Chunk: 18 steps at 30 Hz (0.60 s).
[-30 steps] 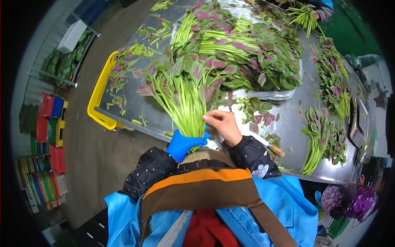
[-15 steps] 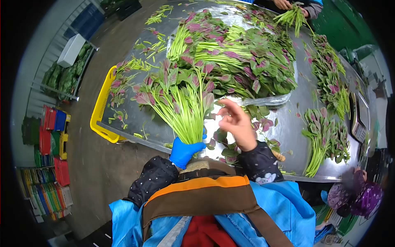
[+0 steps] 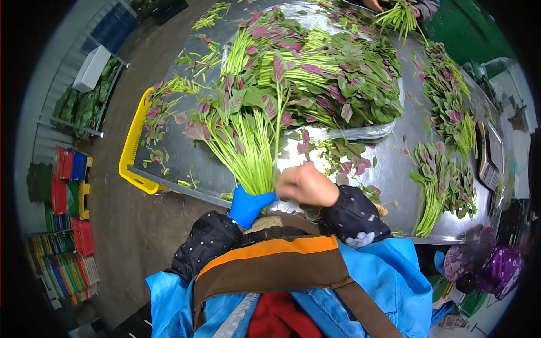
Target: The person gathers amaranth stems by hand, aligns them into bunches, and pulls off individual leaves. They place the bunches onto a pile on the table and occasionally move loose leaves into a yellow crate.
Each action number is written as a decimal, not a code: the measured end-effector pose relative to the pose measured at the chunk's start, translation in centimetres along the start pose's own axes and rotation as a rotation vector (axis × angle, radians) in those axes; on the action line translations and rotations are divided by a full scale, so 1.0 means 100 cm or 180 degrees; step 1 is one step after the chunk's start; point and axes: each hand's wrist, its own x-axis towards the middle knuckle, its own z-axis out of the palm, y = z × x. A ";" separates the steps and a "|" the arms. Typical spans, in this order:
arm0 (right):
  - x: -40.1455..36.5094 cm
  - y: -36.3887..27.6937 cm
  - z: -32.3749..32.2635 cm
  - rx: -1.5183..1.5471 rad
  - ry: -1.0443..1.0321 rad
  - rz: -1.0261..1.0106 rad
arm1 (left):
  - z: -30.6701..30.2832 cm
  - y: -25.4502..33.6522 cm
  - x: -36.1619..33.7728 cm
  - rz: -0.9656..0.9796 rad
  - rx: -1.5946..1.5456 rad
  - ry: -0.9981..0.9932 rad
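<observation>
My left hand (image 3: 249, 207), in a blue glove, is closed round the stem ends of a bunch of amaranth (image 3: 248, 149), its green and purple leaves fanned away from me. Close to its right side is my bare right hand (image 3: 308, 186), slightly blurred, with curled fingers. A single amaranth stem (image 3: 278, 121) runs down to those fingers along the bunch's right edge, its leafy tip above the other leaves. Beyond the bunch lies a large pile of amaranth (image 3: 338, 79) on clear plastic. Loose leaves (image 3: 355, 165) are scattered to the right of my right hand.
The metal table (image 3: 389, 186) also bears trimmed bunches (image 3: 431, 186) on the right, beside a scale (image 3: 489, 158). Cut bits (image 3: 200, 65) lie at the left, near a yellow crate (image 3: 134, 149). Another person's hands (image 3: 414, 10) hold stems at the far side.
My right hand has come down and left from above the loose leaves to the bunch's lower stems, and its fingers have closed. One stem now stands taller at the bunch's right edge.
</observation>
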 end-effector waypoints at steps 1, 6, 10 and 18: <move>-0.006 -0.010 -0.003 0.0807 -0.0829 0.0095 | -0.002 -0.003 0.001 0.0104 0.0101 0.0019; -0.008 -0.047 -0.050 0.3409 -0.0554 0.0990 | 0.000 -0.008 -0.001 0.0015 -0.0078 0.0056; 0.038 -0.026 -0.027 0.2624 0.1006 0.0784 | 0.005 -0.007 -0.004 0.0030 0.0211 0.0071; 0.026 -0.031 -0.011 0.1373 -0.1870 -0.0003 | -0.001 -0.022 0.003 0.0710 0.1202 0.0174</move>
